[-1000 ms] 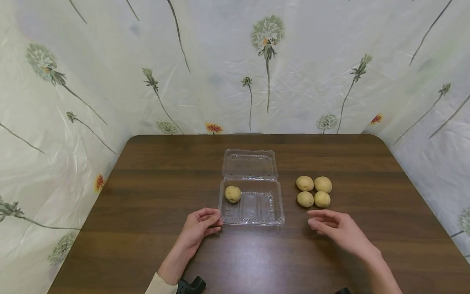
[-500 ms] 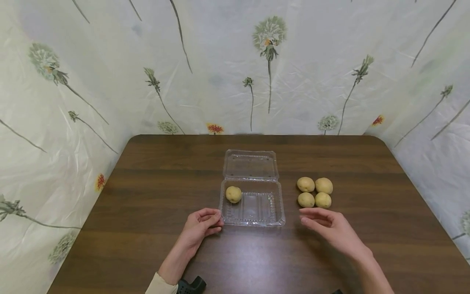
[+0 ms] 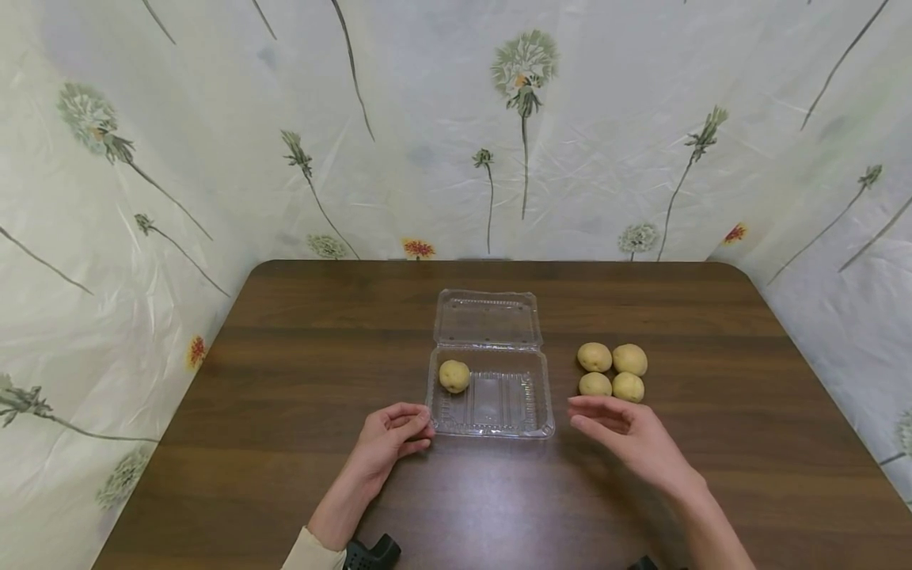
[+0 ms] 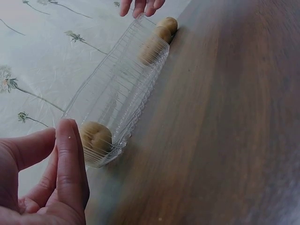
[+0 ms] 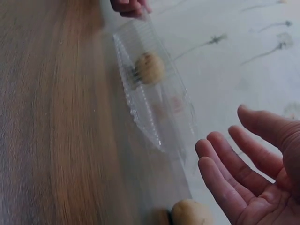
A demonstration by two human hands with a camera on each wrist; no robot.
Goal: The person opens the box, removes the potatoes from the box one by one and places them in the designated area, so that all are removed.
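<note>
A clear plastic clamshell container [image 3: 499, 431] lies unfolded on the table, its lid [image 3: 488, 318] laid back on the far side. One yellow potato [image 3: 454, 377] sits in the left part of its base. My left hand [image 3: 393, 435] pinches the front left corner of the rim between thumb and fingers [image 4: 69, 159]. To the right of the container, several potatoes [image 3: 630, 359] stand grouped close together. My right hand [image 3: 630, 435] is just in front of them, overlapping the nearer ones in the head view. Its fingers [image 5: 239, 164] are spread and loosely bent, with nothing in them.
The brown wooden table [image 3: 299, 380] has rounded far corners. Behind it and at both sides hangs a pale sheet [image 3: 399, 142] printed with dandelions. A black device [image 3: 372, 552] is strapped at the left wrist, by a cream sleeve [image 3: 313, 552].
My right hand has moved left and slightly away from me, toward the gap between the potatoes and the container. The left hand keeps its hold on the rim, and the potatoes have stayed put.
</note>
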